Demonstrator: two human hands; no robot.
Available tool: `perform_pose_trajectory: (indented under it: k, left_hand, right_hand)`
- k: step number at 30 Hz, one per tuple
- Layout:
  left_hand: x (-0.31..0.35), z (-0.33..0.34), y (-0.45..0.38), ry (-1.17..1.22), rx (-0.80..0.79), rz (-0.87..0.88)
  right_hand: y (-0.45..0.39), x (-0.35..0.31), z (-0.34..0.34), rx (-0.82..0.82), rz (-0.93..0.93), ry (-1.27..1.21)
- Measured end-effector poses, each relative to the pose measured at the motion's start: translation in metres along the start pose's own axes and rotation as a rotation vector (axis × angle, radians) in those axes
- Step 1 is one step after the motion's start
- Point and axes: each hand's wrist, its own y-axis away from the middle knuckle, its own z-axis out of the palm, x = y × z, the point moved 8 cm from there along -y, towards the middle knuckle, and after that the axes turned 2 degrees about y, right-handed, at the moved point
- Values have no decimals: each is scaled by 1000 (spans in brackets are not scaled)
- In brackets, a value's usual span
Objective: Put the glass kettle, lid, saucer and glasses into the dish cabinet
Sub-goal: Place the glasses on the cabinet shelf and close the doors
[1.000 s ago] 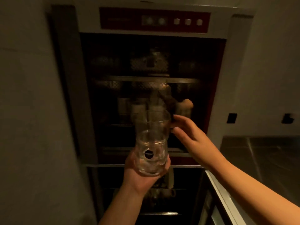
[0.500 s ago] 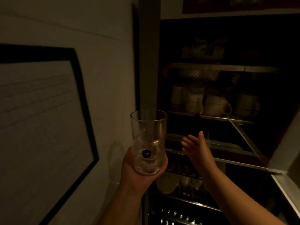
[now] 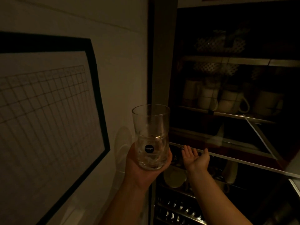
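While left hand (image 3: 142, 166) fingers (image 3: 168, 157) cup the tumbler (image 3: 151, 137) upright from below, right hand (image 3: 195, 158), fingers apart, palm up, reaches under the cabinet door (image 3: 227, 155), likely to steady it.

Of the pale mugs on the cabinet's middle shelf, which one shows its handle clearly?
The third mug from the left: its looped handle sticks out on its right side. The other mugs' handles are not clearly visible.

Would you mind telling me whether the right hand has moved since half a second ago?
Yes. The right hand has dropped lower against the shelf of white mugs, now palm-up under the cabinet's glass door edge.
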Motion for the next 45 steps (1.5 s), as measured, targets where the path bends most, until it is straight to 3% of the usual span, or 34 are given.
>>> perform_pose_trajectory:
  k: [7, 16, 25, 31, 36, 40, 43, 45]
  left_hand:
    - [-1, -1, 2, 37, -12, 33]
    - [3, -10, 12, 65, -6, 61]
    - [4, -14, 21, 46, 40, 75]
    - [7, -18, 28, 46, 54, 77]
    - [6, -24, 43, 39, 45, 74]
    - [7, -29, 56, 27, 68, 62]
    - [10, -34, 63, 22, 94, 84]
    - [11, -34, 65, 38, 88, 82]
  right_hand:
    - [-13, 2, -9, 123, 13, -88]
    - [-17, 5, -6, 32, 64, -235]
    - [-8, 0, -11, 73, 37, -243]
    - [15, 7, -24, 166, -38, -93]
    - [47, 1, -31, 96, -47, 62]
    - [73, -4, -35, 167, -192, 394]
    - [99, -23, -23, 246, -519, 648]
    - [131, -41, 11, 162, -855, 804]
